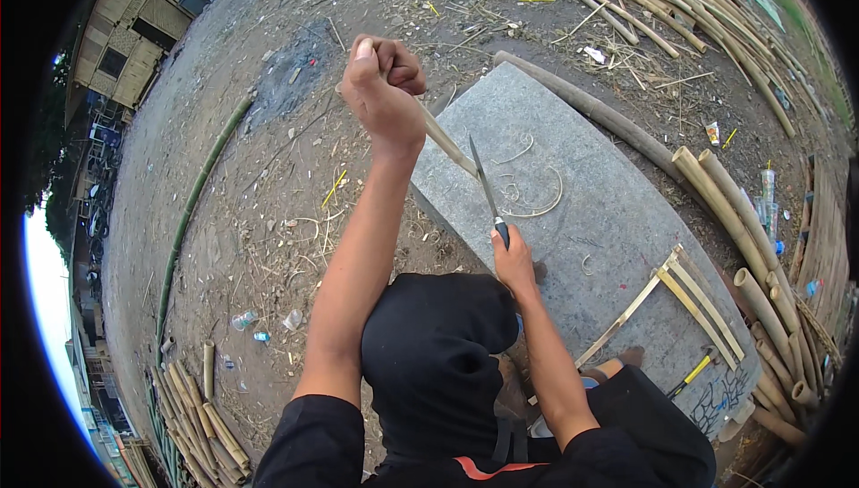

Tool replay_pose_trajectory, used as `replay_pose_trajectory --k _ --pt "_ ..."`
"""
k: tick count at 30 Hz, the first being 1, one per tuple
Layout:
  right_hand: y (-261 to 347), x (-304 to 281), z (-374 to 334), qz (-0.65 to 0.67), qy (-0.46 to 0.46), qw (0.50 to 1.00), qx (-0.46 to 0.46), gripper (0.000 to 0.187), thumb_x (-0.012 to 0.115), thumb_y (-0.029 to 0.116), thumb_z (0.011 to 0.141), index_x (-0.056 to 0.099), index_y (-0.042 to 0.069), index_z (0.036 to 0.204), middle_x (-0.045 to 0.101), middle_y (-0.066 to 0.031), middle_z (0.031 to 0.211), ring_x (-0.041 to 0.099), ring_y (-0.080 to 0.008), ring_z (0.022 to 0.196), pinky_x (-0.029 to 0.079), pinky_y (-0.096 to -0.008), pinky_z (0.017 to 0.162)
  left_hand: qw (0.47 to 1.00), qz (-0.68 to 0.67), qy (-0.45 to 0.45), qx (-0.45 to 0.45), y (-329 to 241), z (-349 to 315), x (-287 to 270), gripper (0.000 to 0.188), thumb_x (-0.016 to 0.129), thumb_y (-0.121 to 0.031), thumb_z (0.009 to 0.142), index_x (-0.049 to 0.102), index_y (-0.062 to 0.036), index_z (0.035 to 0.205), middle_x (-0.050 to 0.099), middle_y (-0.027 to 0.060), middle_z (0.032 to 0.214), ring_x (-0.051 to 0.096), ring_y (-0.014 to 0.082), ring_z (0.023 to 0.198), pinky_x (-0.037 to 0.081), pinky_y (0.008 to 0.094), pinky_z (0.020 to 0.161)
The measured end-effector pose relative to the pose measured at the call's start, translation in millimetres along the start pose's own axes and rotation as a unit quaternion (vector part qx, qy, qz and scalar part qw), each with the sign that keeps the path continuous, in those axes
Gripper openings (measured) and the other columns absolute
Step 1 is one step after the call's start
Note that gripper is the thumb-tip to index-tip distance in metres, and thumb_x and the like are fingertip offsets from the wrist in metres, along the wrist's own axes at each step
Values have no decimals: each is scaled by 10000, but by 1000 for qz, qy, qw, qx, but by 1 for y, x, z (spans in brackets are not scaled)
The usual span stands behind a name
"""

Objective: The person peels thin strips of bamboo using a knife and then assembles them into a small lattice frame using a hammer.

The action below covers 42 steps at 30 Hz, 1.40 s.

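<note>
My left hand (pixel 385 99) is raised at the upper middle, its fingers closed round a pale bamboo strip (pixel 445 139). The strip slants down to the right, over the edge of a grey stone slab (pixel 599 193). In my right hand (pixel 514 266) is a knife (pixel 489 195) with a dark handle, its blade pointing away from me. The blade crosses the strip near its lower end; whether it bites in, I cannot tell. Thin curled shavings (pixel 557 195) lie on the slab, just right of the knife.
Several split bamboo strips (pixel 702 305) and a yellow-handled tool (pixel 691 373) rest on the slab's near right. Bamboo poles (pixel 729 211) lie along its right side, with more in piles at the far right and the lower left (pixel 199 425). Plastic cups (pixel 243 320) litter the ground.
</note>
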State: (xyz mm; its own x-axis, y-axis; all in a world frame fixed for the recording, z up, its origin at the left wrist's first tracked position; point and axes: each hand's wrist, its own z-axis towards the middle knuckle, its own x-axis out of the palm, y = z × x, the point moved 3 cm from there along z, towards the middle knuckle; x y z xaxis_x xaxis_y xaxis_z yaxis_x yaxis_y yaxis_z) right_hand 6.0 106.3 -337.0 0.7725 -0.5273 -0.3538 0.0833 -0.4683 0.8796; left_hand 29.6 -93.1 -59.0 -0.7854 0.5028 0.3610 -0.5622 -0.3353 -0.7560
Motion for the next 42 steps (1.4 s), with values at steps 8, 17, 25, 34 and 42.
replay_pose_trajectory --k 8,17,25,34,42 --pt "-37 11 19 -75 -21 997 26 373 568 351 940 559 -15 1015 639 -303 937 599 -507 933 453 -546 797 998 31 -51 -4 3 6 -12 268 390 -307 896 303 -116 729 268 -17 575 246 93 499 187 280 445" --pt "118 -4 -24 152 6 970 -190 324 548 318 978 505 10 1067 605 -250 714 617 -477 701 459 -486 601 990 77 -114 18 -4 5 -7 230 372 -283 889 298 -133 731 273 -25 585 241 87 498 196 270 442" --pt "59 25 -1 41 -36 989 -138 304 530 300 975 491 10 1058 624 -285 759 624 -498 748 461 -544 633 990 71 -124 5 -3 8 -15 225 350 -278 894 298 -137 727 263 -28 578 232 86 490 186 288 441" --pt "99 13 -17 121 -18 977 -175 277 537 278 972 481 17 1048 614 -275 742 618 -495 727 448 -533 609 983 117 -130 49 2 6 -5 330 325 -336 973 313 -112 730 284 -21 590 248 79 506 213 254 445" --pt "9 31 42 -10 -66 990 -126 259 532 260 969 471 21 1048 600 -284 714 603 -513 709 439 -560 620 956 166 -232 62 3 12 -15 330 302 -371 995 328 -108 798 348 -8 665 312 91 601 285 268 547"
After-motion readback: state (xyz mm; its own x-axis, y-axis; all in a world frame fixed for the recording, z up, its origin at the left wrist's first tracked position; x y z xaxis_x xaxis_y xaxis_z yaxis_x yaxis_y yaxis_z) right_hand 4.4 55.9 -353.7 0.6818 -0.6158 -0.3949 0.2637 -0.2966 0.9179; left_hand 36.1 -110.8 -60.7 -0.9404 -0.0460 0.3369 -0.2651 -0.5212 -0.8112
